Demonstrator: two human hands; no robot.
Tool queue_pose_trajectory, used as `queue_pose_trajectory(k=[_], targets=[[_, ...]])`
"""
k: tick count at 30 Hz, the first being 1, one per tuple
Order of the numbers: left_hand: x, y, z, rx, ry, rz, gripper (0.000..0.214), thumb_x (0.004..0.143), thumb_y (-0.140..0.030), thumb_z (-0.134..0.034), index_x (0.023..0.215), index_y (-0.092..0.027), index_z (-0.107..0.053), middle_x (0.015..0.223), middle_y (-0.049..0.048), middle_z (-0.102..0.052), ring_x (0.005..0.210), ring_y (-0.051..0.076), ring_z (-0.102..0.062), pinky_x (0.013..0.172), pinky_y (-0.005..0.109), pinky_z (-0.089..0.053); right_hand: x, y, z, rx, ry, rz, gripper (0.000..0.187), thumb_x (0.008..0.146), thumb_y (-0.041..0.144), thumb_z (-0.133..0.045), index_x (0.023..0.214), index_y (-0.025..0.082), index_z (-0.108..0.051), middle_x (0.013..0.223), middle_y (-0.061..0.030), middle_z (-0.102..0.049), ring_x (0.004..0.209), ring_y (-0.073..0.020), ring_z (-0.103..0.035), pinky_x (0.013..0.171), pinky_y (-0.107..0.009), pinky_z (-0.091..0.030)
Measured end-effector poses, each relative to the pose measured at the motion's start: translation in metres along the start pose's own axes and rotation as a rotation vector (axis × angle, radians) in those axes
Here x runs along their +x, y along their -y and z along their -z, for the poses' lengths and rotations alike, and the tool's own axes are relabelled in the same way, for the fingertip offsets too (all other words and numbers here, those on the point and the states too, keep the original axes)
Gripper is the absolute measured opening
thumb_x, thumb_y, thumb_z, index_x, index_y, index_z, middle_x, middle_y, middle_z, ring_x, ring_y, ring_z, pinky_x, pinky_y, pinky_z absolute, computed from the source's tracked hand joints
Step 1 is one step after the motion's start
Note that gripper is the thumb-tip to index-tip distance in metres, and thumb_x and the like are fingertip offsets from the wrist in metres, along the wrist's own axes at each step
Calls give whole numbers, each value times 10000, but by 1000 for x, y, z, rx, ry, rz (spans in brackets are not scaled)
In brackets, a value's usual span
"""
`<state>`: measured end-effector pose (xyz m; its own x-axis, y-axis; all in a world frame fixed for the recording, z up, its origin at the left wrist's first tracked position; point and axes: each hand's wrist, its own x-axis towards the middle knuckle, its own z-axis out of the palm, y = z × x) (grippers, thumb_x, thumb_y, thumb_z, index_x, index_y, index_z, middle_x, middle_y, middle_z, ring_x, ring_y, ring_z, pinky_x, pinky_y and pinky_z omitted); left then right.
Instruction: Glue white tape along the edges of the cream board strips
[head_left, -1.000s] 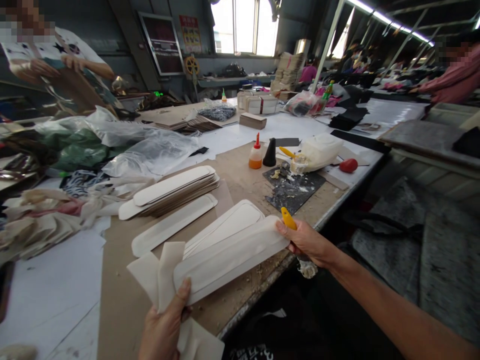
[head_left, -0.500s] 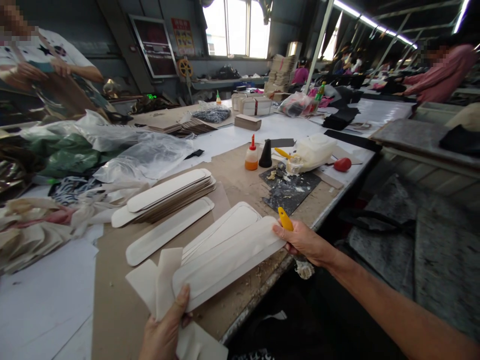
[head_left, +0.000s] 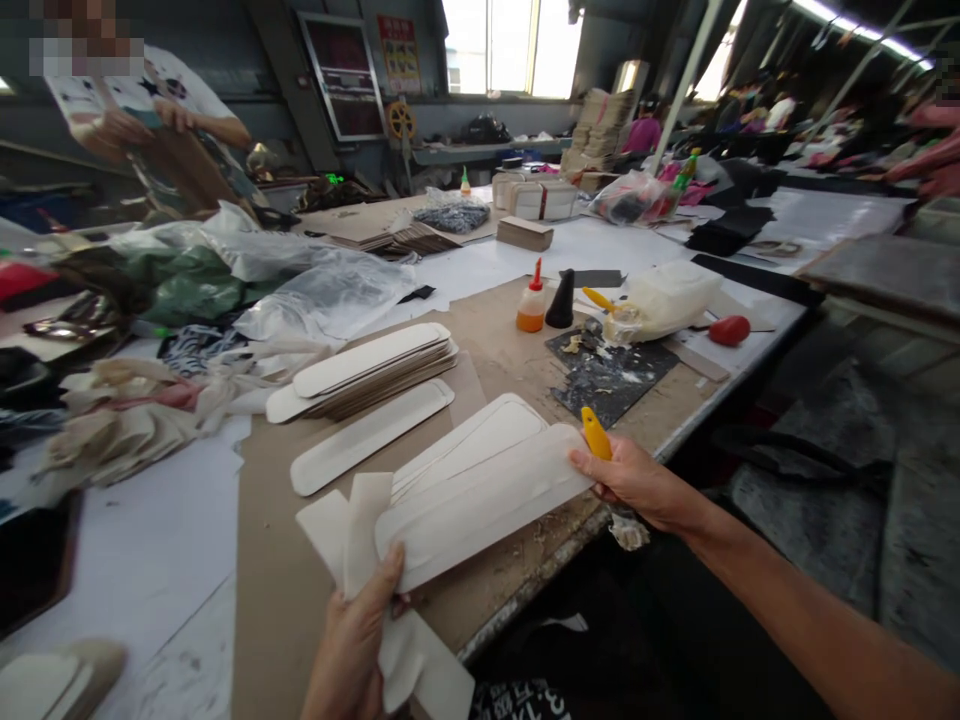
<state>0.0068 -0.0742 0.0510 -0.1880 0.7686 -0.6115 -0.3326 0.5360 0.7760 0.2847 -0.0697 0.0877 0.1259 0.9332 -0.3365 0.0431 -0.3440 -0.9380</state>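
**Two hands hold one long strip**

The left hand is closed on one end of a long pale strip, with its thumb on top. The right hand is closed on the other end and also grips a yellow-handled brush. The strip is held up just inside the near edge of the table, over some spread-out pale strips. Loose pale pieces hang by the left hand; I cannot tell if its fingers grip them too. The brush's messy tip points down past the table's near edge. To do this well, I think both hands should pull softly and evenly, so the strip is flat. Faint bumps seem to show on it, so a gentle rub may help. It is best to keep the messy tip off the strip
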Motion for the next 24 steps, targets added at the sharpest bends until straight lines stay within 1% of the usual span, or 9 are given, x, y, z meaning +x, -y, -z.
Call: queue_pose_trajectory(k=[3, 6, 10, 16, 20, 24], targets=[[-4, -6, -3, -68, 10, -28, 594, 369, -436, -862, 817, -107, -652, 637, 19, -625, 525, 114, -532, 435, 188, -426, 3, 2, -1, -37, -32, -28, 502, 567, 580, -711, 746, 168, -487, 533, 68, -410, 430, -47, -317, 379, -186, -217], [-2, -12, -2, -107, 28, -76, 528, 429, -488, -828, 724, -100, -624, 540, -11, -554, 455, 78, -453, 398, 176, -379, 11, 3, -3, -69, -40, -51, 504, 556, 583, -718, 731, 168, -491, 515, 68, -401, 420, -46, -315, 364, -178, -212], [4, -16, 2, -90, 28, -129, 516, 490, -562, -775, 668, -122, -573, 505, -24, -513, 434, 69, -421, 389, 175, -347, 21, 4, -6, -80, -45, -62, 502, 558, 574, -729, 742, 169, -496, 520, 70, -393, 425, -44, -317, 365, -163, -230], [15, -19, 10, -5, -10, -159, 484, 386, -425, -853, 612, -108, -568, 492, -15, -530, 421, 65, -425, 383, 173, -325, 27, 5, -11, -73, -27, -76, 435, 601, 511, -731, 735, 178, -485, 532, 70, -387, 427, -44, -326, 362, -153, -233], [17, -22, 9, 4, -20, -173, 485, 420, -474, -823, 612, -107, -572, 484, -22, -513, 421, 67, -419, 382, 179, -314, 29, 7, -14, -98, -44, -78, 428, 596, 506, -727, 737, 177, -492, 529, 69, -393, 425, -46, -340, 369, -155, -246], [19, -28, 7, 6, -49, -175, 499, 396, -490, -817, 608, -115, -566, 480, -29, -500, 416, 70, -401, 380, 192, -298, 29, 14, -17, -172, -45, -78, 459, 590, 565, -685, 739, 178, -489, 524, 66, -392, 419, -55, -332, 374, -175, -244]])
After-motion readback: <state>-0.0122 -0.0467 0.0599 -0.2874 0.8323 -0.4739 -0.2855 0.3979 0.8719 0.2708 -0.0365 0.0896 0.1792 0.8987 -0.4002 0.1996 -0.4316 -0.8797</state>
